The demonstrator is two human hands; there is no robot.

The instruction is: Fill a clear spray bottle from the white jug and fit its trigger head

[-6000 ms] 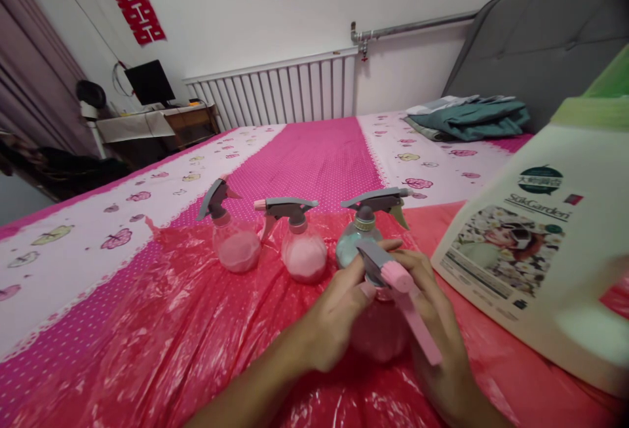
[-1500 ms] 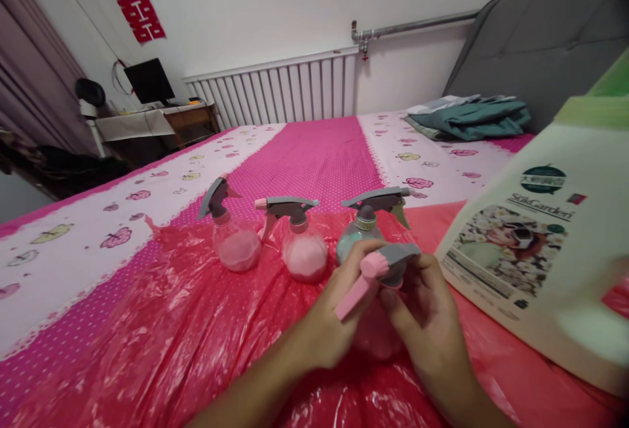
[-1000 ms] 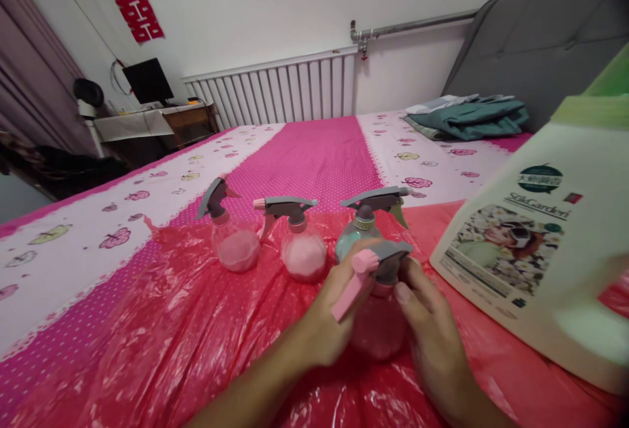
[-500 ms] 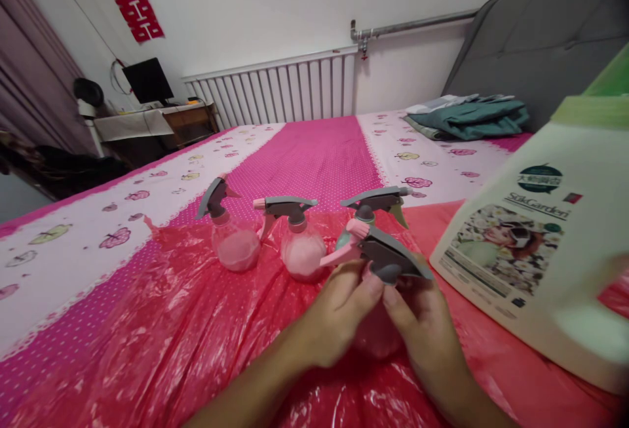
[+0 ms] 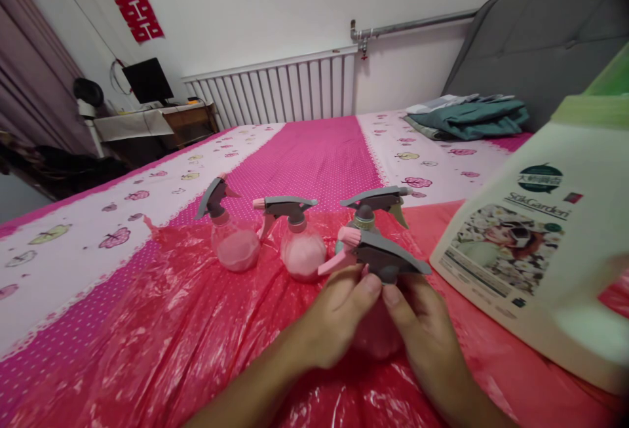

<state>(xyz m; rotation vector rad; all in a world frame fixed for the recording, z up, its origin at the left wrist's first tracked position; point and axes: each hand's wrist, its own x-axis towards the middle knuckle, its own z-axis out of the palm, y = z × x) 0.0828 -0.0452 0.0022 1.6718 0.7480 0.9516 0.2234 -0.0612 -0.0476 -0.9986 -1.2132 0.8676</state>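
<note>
A person's left hand (image 5: 334, 323) and right hand (image 5: 425, 333) grip a pink spray bottle (image 5: 376, 336), low in the centre of the frame. It stands on a red plastic sheet (image 5: 171, 323) spread over a bed (image 5: 314, 153). The fingers (image 5: 367, 286) of both hands pinch the bottle's neck just under its grey trigger head (image 5: 390, 259), pink lever pointing left. A row of three sprayers (image 5: 297, 248) stands just behind. A large detergent jug (image 5: 540, 244) fills the right edge.

Glossy crinkled red plastic sheet (image 5: 162, 323); translucent plastic spray bottle (image 5: 376, 330), matt grey trigger head (image 5: 388, 259).
</note>
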